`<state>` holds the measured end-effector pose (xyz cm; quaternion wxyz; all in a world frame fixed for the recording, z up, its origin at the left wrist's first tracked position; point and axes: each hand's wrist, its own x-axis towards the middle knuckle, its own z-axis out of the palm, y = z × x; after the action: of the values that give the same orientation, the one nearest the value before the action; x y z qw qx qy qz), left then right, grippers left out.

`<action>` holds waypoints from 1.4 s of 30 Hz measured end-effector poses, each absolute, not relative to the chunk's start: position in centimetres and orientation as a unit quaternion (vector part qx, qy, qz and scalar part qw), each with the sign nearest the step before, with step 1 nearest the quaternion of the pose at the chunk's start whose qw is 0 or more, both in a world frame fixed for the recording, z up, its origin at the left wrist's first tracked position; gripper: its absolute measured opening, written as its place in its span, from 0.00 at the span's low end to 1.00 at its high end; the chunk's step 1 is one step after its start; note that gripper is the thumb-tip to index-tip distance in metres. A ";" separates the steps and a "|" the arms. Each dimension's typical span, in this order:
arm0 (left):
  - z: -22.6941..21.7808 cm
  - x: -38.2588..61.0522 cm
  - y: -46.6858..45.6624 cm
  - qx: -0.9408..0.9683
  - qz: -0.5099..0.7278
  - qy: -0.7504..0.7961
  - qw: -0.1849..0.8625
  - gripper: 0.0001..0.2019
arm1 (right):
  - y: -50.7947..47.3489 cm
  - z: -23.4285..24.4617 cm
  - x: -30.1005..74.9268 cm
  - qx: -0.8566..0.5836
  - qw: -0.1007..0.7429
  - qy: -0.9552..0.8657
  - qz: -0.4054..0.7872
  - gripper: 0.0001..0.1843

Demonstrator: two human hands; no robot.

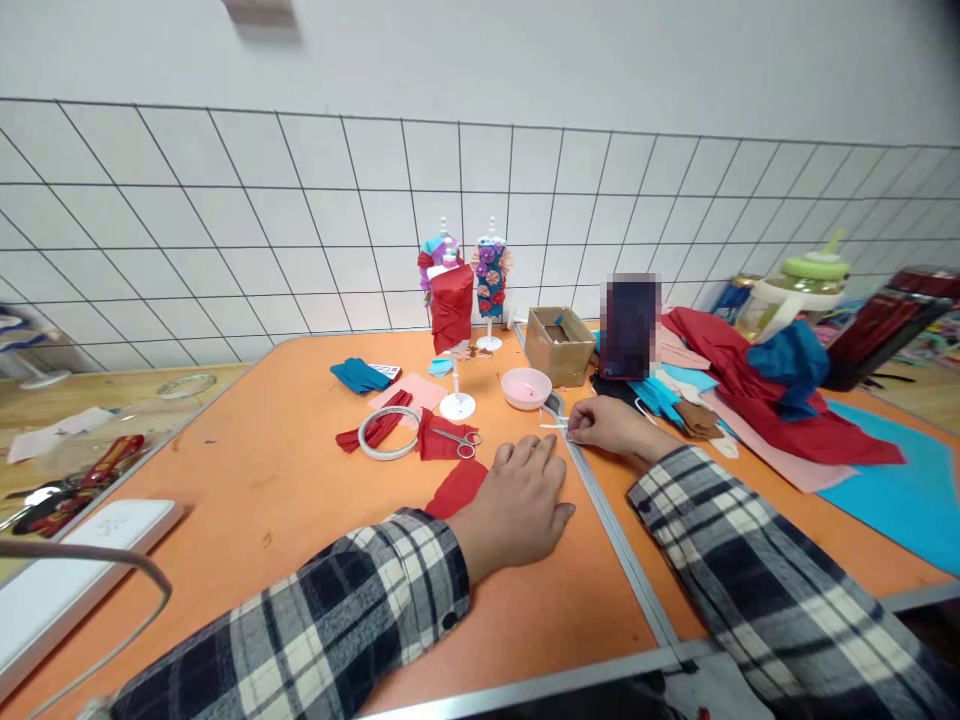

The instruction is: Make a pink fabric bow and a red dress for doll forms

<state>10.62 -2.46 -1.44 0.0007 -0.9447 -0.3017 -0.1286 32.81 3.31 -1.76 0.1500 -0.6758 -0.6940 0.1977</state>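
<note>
My left hand (521, 500) lies palm down, fingers stretched out, partly over a piece of red fabric (459, 487) on the orange table. To its right, my right hand (615, 428) has its fingertips pinched together at the metal seam of the table, beside thin white strips (553, 425). Whatever is between those fingertips is too small to make out. Small scissors (463, 442) rest on another red fabric piece (429, 447), just beyond my left hand. Left of them is a roll of white tape (388, 455). A mini dress form (452, 310) wrapped in red fabric stands behind.
Two more decorated dress forms (491, 280) stand at the back. A pink bowl (526, 400), a cardboard box (559, 358) and a propped phone (628, 330) stand beyond my right hand. Fabric sheets (795, 425), a drink bottle (795, 290) and a dark red tumbler (885, 325) are on the right.
</note>
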 end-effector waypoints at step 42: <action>-2.3 11.8 -0.8 -0.959 -0.104 -0.257 0.065 0.27 | 3.1 -0.6 35.3 -0.730 0.221 -0.643 0.068 0.09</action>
<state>11.82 -0.79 -2.26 0.0655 -0.9585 -0.2571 -0.1040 35.31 3.14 -0.60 0.2211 -0.7304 -0.6427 0.0680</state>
